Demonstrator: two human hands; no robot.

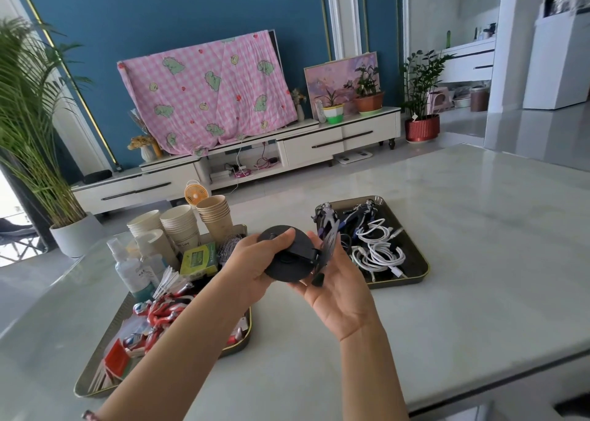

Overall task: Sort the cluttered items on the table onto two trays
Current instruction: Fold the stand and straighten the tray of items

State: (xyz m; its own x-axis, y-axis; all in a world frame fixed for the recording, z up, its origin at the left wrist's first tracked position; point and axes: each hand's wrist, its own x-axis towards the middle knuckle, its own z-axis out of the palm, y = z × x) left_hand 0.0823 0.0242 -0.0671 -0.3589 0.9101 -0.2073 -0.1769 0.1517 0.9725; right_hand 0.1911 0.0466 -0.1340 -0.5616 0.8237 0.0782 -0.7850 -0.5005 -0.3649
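A round black disc-shaped object point(289, 254) is held above the table between both hands. My left hand point(255, 267) grips its left side, with the thumb over the top edge. My right hand point(338, 289) cups it from below and right, palm up; a dark winged toy piece point(329, 245) rests against those fingers. The left tray point(166, 353) holds paper cups point(182, 225), bottles point(127, 267), a green box point(198, 259) and red toy figures point(159, 312). On the right tray point(415, 270) lie white cables point(380, 248) and dark toy figures point(360, 213).
The pale marble table point(463, 261) stretches out to the right and front of the trays. An orange mini fan point(195, 193) stands behind the cups. Beyond the table are a TV stand, a pink cloth and potted plants.
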